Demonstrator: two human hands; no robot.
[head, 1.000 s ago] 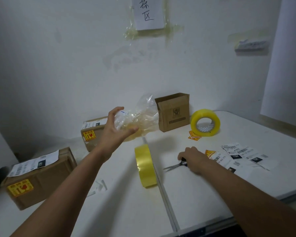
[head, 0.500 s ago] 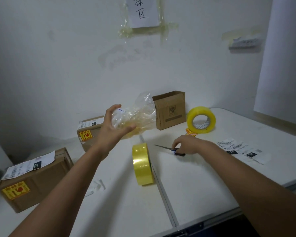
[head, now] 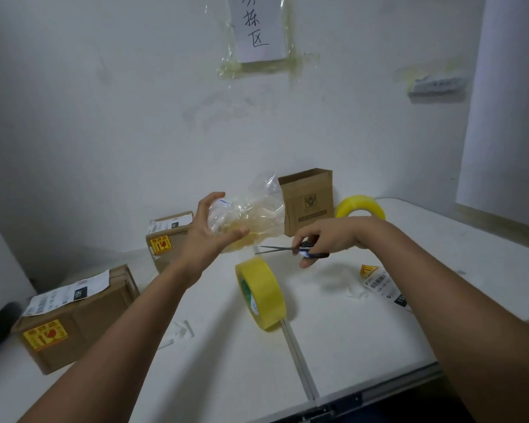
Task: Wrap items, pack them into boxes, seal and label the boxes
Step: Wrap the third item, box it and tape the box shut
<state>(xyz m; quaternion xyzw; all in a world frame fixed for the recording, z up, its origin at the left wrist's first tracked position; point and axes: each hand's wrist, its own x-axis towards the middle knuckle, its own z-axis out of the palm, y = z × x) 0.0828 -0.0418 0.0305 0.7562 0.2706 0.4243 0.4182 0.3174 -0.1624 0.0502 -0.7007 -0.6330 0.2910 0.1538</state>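
Above the white table (head: 364,337), near its back edge, the left hand (head: 209,232) grips a bundle wrapped in clear, crinkled plastic (head: 251,213), fingers curled round its near end with the thumb underneath; what lies inside the wrap is too blurred to tell. Just to the right, the right hand (head: 321,236) is closed on the dark handles of a pair of scissors (head: 290,250), whose blades point left toward the bundle and are nearly together. Below the two hands a roll of yellow tape (head: 261,296) stands on edge beside the seam in the table. Behind the bundle an open small cardboard box (head: 307,201) stands upright near the wall, with a second yellow tape roll (head: 361,206) to its right. Two sealed, labelled boxes sit at the left, one nearer (head: 74,315) and one farther back (head: 168,236). Printed labels (head: 382,283) lie on the table by the right forearm.
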